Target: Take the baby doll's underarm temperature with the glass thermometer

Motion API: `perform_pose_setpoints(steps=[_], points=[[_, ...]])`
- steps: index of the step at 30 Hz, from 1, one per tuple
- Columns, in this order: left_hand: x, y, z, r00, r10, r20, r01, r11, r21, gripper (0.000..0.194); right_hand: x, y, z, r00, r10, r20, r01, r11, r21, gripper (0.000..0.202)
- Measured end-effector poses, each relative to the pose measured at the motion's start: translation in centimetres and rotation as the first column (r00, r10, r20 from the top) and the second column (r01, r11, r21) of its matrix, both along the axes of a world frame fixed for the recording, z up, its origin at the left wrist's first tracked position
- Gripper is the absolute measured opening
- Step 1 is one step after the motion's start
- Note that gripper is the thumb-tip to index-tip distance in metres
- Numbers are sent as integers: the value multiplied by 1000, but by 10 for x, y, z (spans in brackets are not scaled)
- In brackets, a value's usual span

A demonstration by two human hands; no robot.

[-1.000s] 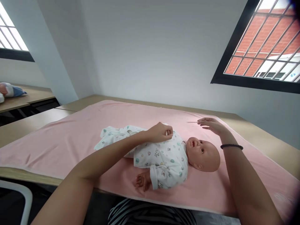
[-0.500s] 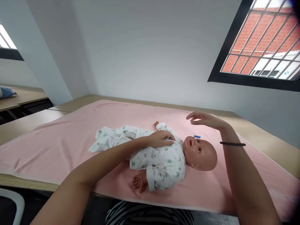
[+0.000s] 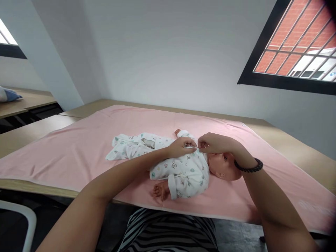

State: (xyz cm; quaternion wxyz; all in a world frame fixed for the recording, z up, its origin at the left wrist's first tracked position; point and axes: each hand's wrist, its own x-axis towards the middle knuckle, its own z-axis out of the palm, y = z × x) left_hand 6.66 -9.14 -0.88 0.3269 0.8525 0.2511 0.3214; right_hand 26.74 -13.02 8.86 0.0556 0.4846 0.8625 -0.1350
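Two hands are sitting close together: left hand (image 3: 181,147) is pinching soft printed clothes (image 3: 183,173); right hand (image 3: 217,142), its grip impossible to tell, is partly hiding the smooth, round-headed doll (image 3: 221,167) lying toward five o'clock.

We are in what looks like a childcare training room: baby doll (image 3: 183,171), pink sheet (image 3: 78,140), plain tables (image 3: 44,126)
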Motion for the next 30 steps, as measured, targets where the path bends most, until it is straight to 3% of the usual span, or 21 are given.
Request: perform_pose_setpoints(steps=[3, 5, 11, 14, 17, 21, 25, 30], points=[[-1, 0, -1, 1000, -22, 1, 22, 1000, 21, 21, -3, -3, -3, 999, -2, 35, 1, 999, 36, 6], [-1, 1, -2, 1000, -24, -9, 24, 999, 34, 20, -9, -8, -8, 995, -23, 100, 10, 991, 130, 9], [-1, 1, -5, 1000, -22, -6, 22, 989, 147, 12, -25, -23, -35, 966, -102, 240, -4, 914, 405, 21], [-2, -2, -5, 1000, 9, -12, -6, 976, 216, 12, -21, -28, -47, 974, -47, 221, -67, 874, 481, 23], [-4, -5, -3, 999, 18, -37, -8, 970, 244, 10, -13, -33, -52, 978, 97, 182, -177, 846, 503, 23], [-4, -8, 0, 999, -12, -50, 24, 967, 252, 11, -5, -36, -51, 983, 131, 127, -178, 843, 508, 25], [-7, -10, 4, 999, -23, -49, 35, 964, 264, 13, 1, -39, -46, 970, 242, 33, -230, 854, 467, 18], [-30, -7, 20, 985, -67, -161, 94, 981, 169, 17, 4, -43, -42, 970, 205, -132, -127, 887, 445, 11]])
